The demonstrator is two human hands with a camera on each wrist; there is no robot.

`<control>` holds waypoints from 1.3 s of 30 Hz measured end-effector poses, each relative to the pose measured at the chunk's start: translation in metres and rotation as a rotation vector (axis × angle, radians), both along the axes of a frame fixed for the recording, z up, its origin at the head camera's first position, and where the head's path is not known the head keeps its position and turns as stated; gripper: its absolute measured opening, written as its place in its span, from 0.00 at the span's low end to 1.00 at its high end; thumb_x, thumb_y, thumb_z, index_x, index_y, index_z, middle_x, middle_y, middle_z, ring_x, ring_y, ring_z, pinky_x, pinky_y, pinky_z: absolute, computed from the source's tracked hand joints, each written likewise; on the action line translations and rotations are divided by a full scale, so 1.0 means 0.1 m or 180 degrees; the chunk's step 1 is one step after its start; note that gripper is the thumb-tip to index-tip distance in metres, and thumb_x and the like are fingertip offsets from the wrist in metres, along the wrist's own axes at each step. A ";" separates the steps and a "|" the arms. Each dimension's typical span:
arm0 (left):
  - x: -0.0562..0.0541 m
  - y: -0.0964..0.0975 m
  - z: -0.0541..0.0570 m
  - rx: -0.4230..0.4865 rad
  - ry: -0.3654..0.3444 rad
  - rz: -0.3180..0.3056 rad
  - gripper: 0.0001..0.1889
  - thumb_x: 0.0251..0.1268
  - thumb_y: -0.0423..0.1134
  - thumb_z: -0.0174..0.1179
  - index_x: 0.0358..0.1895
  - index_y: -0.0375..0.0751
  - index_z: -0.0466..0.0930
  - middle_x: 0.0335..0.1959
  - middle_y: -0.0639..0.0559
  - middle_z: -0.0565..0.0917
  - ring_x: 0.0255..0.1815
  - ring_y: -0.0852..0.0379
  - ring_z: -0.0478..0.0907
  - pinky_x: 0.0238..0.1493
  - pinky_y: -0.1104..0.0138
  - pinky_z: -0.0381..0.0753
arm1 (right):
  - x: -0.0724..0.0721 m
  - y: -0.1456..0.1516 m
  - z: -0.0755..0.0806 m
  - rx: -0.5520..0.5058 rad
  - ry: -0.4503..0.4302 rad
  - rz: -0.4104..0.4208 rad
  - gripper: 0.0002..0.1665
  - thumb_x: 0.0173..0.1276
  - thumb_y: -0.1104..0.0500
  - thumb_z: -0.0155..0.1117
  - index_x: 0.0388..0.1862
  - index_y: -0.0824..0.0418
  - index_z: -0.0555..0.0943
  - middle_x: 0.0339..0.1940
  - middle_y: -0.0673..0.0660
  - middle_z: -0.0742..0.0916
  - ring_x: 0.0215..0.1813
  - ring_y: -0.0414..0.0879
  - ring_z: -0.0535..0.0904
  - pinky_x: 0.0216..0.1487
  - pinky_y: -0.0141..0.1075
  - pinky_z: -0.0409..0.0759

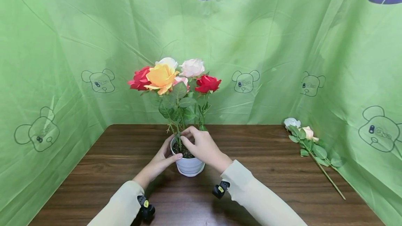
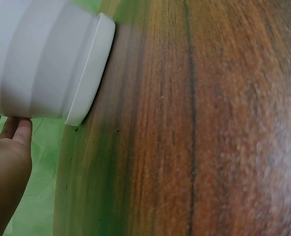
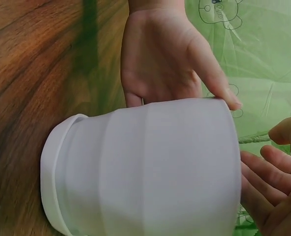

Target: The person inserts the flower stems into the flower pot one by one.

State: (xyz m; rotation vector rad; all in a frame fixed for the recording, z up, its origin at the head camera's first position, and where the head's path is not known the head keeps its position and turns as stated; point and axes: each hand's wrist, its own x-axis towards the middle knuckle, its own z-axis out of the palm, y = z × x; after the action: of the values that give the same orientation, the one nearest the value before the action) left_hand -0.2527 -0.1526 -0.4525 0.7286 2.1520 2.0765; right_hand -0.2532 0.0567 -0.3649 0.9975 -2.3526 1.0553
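Note:
A white ribbed flower pot (image 1: pixel 190 166) stands upright on a saucer at the middle of the table, with dark soil (image 1: pixel 186 152) inside. Several artificial roses rise from it, among them an orange rose (image 1: pixel 161 77) and a red rose (image 1: pixel 208 83). My left hand (image 1: pixel 158 163) holds the pot's left side, thumb at the rim. In the left wrist view, fingertips (image 2: pixel 22 130) touch the pot's wall. Over the soil, my right hand (image 1: pixel 202 145) pinches a green rose stem (image 3: pixel 253 138) low down. Which bloom this stem bears is hard to tell among the leaves.
On the table's right side lie a white rose (image 1: pixel 292 122) and a pale peach rose (image 1: pixel 309 133), their stems slanting toward the front right. Green printed cloth (image 1: pixel 251 44) encloses the back and sides of the brown wooden table (image 1: pixel 251 152).

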 end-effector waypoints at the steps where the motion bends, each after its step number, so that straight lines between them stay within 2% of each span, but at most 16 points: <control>1: 0.00 0.00 0.00 0.0001 0.0007 0.0006 0.43 0.70 0.34 0.62 0.81 0.51 0.45 0.78 0.42 0.56 0.76 0.45 0.55 0.65 0.71 0.67 | 0.01 0.02 0.00 -0.0004 0.0012 0.0011 0.10 0.75 0.57 0.61 0.49 0.60 0.81 0.37 0.49 0.89 0.37 0.35 0.84 0.42 0.34 0.83; 11: 0.00 -0.01 0.00 -0.0051 0.0008 0.0051 0.43 0.70 0.35 0.62 0.81 0.51 0.46 0.78 0.42 0.56 0.76 0.45 0.55 0.65 0.70 0.69 | 0.11 0.26 0.10 -0.0067 0.0105 0.0104 0.07 0.74 0.59 0.62 0.47 0.59 0.81 0.36 0.48 0.89 0.36 0.35 0.83 0.39 0.33 0.82; 16: 0.00 -0.02 0.00 -0.0089 -0.0012 0.0119 0.44 0.69 0.35 0.63 0.81 0.49 0.45 0.78 0.42 0.56 0.77 0.46 0.54 0.65 0.72 0.67 | 0.12 0.43 0.08 -0.0160 0.0109 0.0116 0.06 0.74 0.61 0.62 0.46 0.61 0.81 0.34 0.51 0.89 0.34 0.35 0.81 0.36 0.33 0.82; 20: 0.01 -0.03 0.00 -0.0112 -0.0043 0.0128 0.44 0.69 0.36 0.63 0.81 0.50 0.45 0.79 0.42 0.55 0.77 0.46 0.53 0.66 0.72 0.66 | 0.14 0.61 0.07 -0.0214 0.0051 0.0053 0.06 0.73 0.61 0.63 0.45 0.61 0.82 0.34 0.48 0.88 0.34 0.35 0.81 0.36 0.33 0.83; 26: 0.00 -0.03 -0.01 -0.0125 -0.0036 0.0106 0.44 0.70 0.36 0.63 0.81 0.52 0.45 0.79 0.43 0.54 0.78 0.46 0.52 0.66 0.71 0.66 | 0.14 0.94 0.02 -0.0229 0.0027 -0.0114 0.05 0.72 0.62 0.64 0.45 0.58 0.82 0.33 0.44 0.88 0.33 0.39 0.84 0.32 0.33 0.83; 31: 0.00 -0.02 0.00 -0.0119 -0.0051 0.0123 0.44 0.69 0.36 0.63 0.81 0.52 0.46 0.79 0.44 0.54 0.78 0.47 0.52 0.68 0.70 0.64 | 0.10 1.29 -0.08 -0.0165 -0.0092 -0.0301 0.06 0.72 0.63 0.65 0.45 0.55 0.82 0.32 0.43 0.88 0.32 0.42 0.86 0.32 0.33 0.83; 39: 0.01 0.01 0.02 -0.0108 -0.0026 0.0117 0.44 0.69 0.36 0.63 0.81 0.50 0.45 0.79 0.43 0.54 0.78 0.47 0.52 0.73 0.52 0.57 | 0.02 1.92 -0.29 0.0118 -0.0146 -0.0799 0.04 0.72 0.61 0.65 0.44 0.56 0.82 0.29 0.43 0.86 0.29 0.37 0.82 0.30 0.33 0.80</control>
State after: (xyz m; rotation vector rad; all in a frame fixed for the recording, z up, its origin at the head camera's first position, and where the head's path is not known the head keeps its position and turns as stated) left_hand -0.2516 -0.1519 -0.4507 0.6810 2.2073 2.0511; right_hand -0.2511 0.2485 -0.3944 0.6732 -2.4633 0.9499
